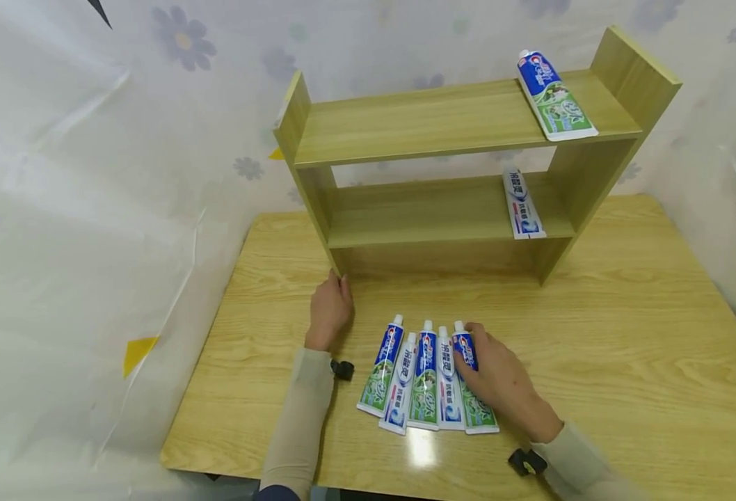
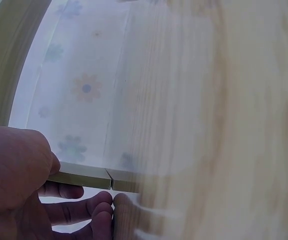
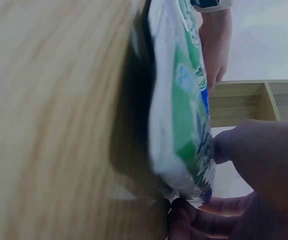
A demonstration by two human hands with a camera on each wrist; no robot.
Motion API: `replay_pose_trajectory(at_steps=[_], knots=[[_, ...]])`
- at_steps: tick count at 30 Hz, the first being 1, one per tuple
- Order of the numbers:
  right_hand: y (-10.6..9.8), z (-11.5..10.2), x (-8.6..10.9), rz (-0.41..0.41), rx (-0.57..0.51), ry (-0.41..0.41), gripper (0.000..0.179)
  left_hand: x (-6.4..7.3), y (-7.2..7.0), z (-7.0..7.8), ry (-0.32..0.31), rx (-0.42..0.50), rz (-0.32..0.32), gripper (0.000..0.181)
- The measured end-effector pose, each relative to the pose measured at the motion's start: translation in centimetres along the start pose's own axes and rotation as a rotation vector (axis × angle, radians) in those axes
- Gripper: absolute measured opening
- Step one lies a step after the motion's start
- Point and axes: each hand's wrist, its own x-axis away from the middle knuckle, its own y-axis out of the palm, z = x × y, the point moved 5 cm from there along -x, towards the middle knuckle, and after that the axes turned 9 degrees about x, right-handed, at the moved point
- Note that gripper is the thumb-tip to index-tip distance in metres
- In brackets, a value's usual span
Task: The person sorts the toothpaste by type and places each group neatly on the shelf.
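Observation:
Several toothpaste tubes lie side by side on the table, caps toward the shelf. My right hand grips the rightmost one, a blue-and-green toothpaste tube; in the right wrist view thumb and fingers sit on either side of this tube. Left of it lie a white tube, a blue-and-green tube, another white tube and a blue-and-green tube. My left hand holds the lower front edge of the wooden shelf's left panel, its fingers curled by the board.
A blue-and-green tube lies at the right of the top board, its end past the front edge. One white tube lies on the middle board below. The shelf stands on the wooden table, against a flowered wall covering.

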Motion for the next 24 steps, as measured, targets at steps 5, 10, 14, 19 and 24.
replay_pose_trajectory(at_steps=[5,10,14,19,24], knots=[[0.1,-0.1,0.8,-0.040,-0.011,0.023,0.070,-0.1,-0.2,0.3,-0.009,-0.001,-0.002,0.041],[0.2,-0.4,0.9,-0.037,-0.014,0.028,0.071,-0.4,-0.5,0.3,-0.013,-0.013,-0.008,0.040],[0.2,-0.5,0.7,-0.023,-0.021,0.020,0.071,-0.7,-0.9,0.3,-0.011,-0.011,-0.007,0.040],[0.3,-0.2,0.9,0.005,-0.023,0.006,0.070,0.0,-1.9,1.9,-0.027,0.037,-0.027,0.038],[0.3,0.2,1.4,0.020,-0.044,0.000,0.068,0.8,-1.9,2.4,-0.025,0.068,-0.028,0.038]])
